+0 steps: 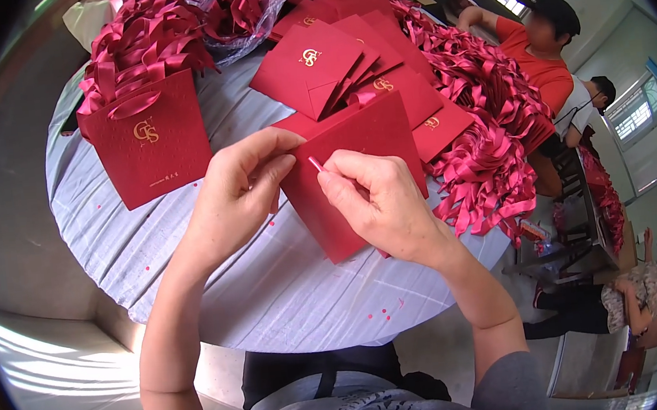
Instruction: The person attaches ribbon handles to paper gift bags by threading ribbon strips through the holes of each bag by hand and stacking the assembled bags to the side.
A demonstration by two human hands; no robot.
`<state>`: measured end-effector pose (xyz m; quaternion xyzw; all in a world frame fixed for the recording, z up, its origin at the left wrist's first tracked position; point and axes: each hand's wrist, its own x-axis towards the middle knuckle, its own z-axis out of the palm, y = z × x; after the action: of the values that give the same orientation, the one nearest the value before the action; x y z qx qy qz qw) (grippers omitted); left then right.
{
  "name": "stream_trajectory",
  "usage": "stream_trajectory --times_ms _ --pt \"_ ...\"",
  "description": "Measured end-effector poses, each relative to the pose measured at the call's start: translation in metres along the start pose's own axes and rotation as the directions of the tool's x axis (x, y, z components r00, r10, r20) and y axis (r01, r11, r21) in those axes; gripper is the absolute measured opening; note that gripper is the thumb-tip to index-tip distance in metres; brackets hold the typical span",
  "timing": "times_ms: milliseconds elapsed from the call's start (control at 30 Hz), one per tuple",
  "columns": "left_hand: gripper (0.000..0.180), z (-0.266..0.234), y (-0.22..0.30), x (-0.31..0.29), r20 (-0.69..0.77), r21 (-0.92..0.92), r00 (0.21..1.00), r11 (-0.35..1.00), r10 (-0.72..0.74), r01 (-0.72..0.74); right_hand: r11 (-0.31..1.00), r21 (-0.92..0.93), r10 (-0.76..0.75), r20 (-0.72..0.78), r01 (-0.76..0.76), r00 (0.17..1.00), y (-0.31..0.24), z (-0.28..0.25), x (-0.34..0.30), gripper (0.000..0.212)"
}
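Over the near part of the table, a red paper bag (330, 224) is tilted between my hands, its plain side toward me. At its upper left edge my left hand (232, 186) is closed, thumb and index finger pinching the rim. A thin pink ribbon end (315, 162) sticks out from the pinched fingertips of my right hand (380, 204), just in front of the bag's upper part. The inside of the bag and the ribbon's other end are hidden.
A red bag (154, 154) heaped with ribbons stands left. Flat red bags (314, 60) lie beyond my hands, beside a large ribbon-handled pile (484, 95). Clear plastic (255, 14) is at the back. Red paper dots dot the tablecloth (275, 305). Several people (539, 54) are at right.
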<state>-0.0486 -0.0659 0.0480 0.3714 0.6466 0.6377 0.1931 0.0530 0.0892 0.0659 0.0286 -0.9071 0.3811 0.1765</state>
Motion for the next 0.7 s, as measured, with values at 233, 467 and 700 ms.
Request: stream_trajectory --times_ms 233,467,700 --pt "0.02 0.013 -0.005 -0.003 -0.101 0.18 0.96 0.954 0.261 -0.24 0.996 0.068 0.064 -0.158 -0.053 0.985 -0.005 0.009 -0.008 0.016" --pt "0.022 0.024 0.002 -0.008 -0.089 0.37 0.924 0.874 0.372 -0.316 0.995 -0.102 -0.046 -0.288 0.017 0.957 -0.009 0.018 -0.016 0.017" --pt "0.022 0.029 0.002 -0.009 -0.09 0.441 0.891 0.82 0.444 -0.364 0.992 -0.12 -0.079 -0.327 0.042 0.942 -0.007 0.022 -0.017 0.016"
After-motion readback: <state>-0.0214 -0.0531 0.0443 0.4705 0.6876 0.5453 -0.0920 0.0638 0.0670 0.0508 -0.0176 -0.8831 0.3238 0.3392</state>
